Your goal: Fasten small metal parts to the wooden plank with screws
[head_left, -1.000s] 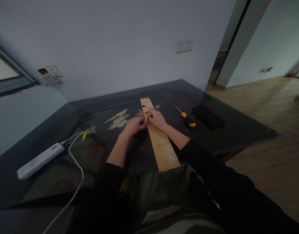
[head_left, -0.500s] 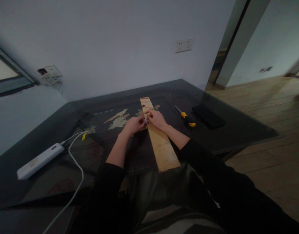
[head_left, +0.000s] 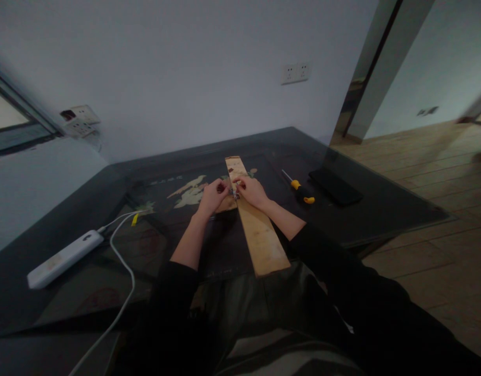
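A long wooden board (head_left: 261,237) lies on the dark table, its near end reaching the table's front edge by my lap. On its left edge, between my hands, sits a small shiny metal piece (head_left: 235,194), too small to name. My left hand (head_left: 214,197) is just left of the board, fingers pinched together beside the metal piece; what they hold, if anything, is hidden. My right hand (head_left: 251,191) rests on the board, its fingers curled against the same metal piece. A dark reddish mark (head_left: 230,169) shows farther up the board.
A yellow-and-black screwdriver (head_left: 298,189) lies right of the board, beside a black flat object (head_left: 335,186). At left, a white power strip (head_left: 66,258) has a white cable (head_left: 131,277) with a yellow tag (head_left: 135,219). The dark tabletop (head_left: 373,209) meets the wall.
My left hand has shifted slightly left and up, away from the board's edge, uncovering more of the metal piece. My right hand and the board have hardly moved.
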A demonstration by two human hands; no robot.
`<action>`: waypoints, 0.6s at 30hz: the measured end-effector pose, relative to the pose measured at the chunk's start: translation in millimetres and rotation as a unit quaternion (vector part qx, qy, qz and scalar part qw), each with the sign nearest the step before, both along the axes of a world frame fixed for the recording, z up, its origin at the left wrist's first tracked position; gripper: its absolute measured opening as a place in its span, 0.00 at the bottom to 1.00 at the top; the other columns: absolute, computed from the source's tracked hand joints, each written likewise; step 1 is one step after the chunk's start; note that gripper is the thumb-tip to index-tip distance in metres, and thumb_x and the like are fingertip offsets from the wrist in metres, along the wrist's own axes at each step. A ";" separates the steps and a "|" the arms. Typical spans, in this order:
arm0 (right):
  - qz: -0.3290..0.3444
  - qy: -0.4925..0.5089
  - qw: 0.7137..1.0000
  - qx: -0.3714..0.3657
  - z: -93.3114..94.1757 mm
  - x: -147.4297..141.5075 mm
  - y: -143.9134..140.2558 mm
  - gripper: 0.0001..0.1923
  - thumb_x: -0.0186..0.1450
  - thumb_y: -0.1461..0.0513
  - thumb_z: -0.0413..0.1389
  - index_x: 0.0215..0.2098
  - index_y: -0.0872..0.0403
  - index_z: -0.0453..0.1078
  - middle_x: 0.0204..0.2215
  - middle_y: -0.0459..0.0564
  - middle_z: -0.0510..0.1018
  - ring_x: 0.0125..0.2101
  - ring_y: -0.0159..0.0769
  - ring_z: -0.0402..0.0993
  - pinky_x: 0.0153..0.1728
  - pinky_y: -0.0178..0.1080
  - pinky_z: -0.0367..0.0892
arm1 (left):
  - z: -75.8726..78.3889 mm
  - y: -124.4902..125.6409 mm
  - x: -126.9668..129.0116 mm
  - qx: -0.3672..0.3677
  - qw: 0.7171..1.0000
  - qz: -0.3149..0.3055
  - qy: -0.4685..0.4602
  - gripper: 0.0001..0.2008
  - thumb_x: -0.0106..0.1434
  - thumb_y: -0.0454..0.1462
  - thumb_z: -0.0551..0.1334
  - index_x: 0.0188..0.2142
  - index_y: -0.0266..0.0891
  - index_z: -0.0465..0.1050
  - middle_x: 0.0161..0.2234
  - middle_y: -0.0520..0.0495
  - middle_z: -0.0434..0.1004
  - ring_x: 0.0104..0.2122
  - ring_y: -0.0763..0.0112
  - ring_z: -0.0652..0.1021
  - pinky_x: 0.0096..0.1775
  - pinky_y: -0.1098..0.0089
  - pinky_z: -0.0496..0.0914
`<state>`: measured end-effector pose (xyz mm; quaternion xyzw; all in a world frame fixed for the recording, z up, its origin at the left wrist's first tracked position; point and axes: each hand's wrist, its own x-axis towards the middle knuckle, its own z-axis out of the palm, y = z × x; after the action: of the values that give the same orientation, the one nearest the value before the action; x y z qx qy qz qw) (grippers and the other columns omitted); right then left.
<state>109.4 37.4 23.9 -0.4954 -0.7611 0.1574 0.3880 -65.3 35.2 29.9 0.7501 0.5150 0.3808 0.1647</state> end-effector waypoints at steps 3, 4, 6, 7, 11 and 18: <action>0.006 0.011 1.000 -0.004 0.8 0.0 -0.2 0.13 0.64 0.66 0.52 0.45 0.53 0.74 0.32 0.48 0.81 0.33 0.37 0.76 0.39 0.37 0.66 | -4.1 3.8 5.0 -0.049 0.991 0.013 -0.125 0.06 0.57 0.35 0.63 0.27 0.38 0.66 0.27 0.49 0.76 0.31 0.69 0.77 0.36 0.70 0.70; 0.009 0.018 1.000 -0.003 1.0 0.1 -0.2 0.13 0.64 0.66 0.52 0.45 0.53 0.74 0.31 0.48 0.81 0.33 0.37 0.75 0.38 0.37 0.66 | -4.9 4.0 7.0 -0.070 0.985 0.011 -0.157 0.07 0.56 0.34 0.63 0.27 0.38 0.65 0.27 0.49 0.76 0.31 0.69 0.78 0.36 0.69 0.71; 0.014 0.036 0.999 0.001 0.9 0.1 0.1 0.12 0.63 0.68 0.53 0.43 0.54 0.74 0.29 0.48 0.80 0.32 0.36 0.75 0.37 0.36 0.66 | -5.2 2.6 10.9 -0.115 0.970 0.001 -0.214 0.07 0.56 0.33 0.64 0.27 0.38 0.65 0.27 0.49 0.76 0.31 0.69 0.79 0.36 0.69 0.72; 0.016 0.046 0.999 0.002 0.6 0.0 0.5 0.12 0.63 0.68 0.53 0.42 0.54 0.74 0.28 0.47 0.80 0.31 0.36 0.75 0.37 0.36 0.66 | -4.8 1.4 12.5 -0.135 0.962 -0.007 -0.236 0.06 0.56 0.33 0.64 0.28 0.37 0.66 0.26 0.49 0.77 0.30 0.69 0.79 0.36 0.69 0.73; 0.030 0.108 0.993 -0.018 -2.2 -0.9 3.6 0.10 0.62 0.69 0.52 0.40 0.53 0.71 0.26 0.45 0.80 0.29 0.34 0.76 0.35 0.35 0.68 | -2.2 -3.5 15.2 -0.173 0.938 -0.019 -0.301 0.05 0.58 0.35 0.64 0.31 0.36 0.69 0.26 0.50 0.77 0.27 0.73 0.78 0.34 0.71 0.73; 0.078 0.258 0.957 -0.105 -3.7 -2.8 6.7 0.05 0.64 0.67 0.52 0.37 0.52 0.62 0.25 0.43 0.79 0.24 0.29 0.76 0.27 0.31 0.69 | 1.0 -8.8 15.9 -0.204 0.911 -0.025 -0.357 0.10 0.56 0.38 0.68 0.36 0.34 0.75 0.32 0.47 0.79 0.30 0.73 0.78 0.38 0.69 0.75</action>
<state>106.6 44.1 20.2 -0.4156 -0.6506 0.3886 0.5030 -49.3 26.4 30.9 0.5267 0.4696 0.5054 0.4965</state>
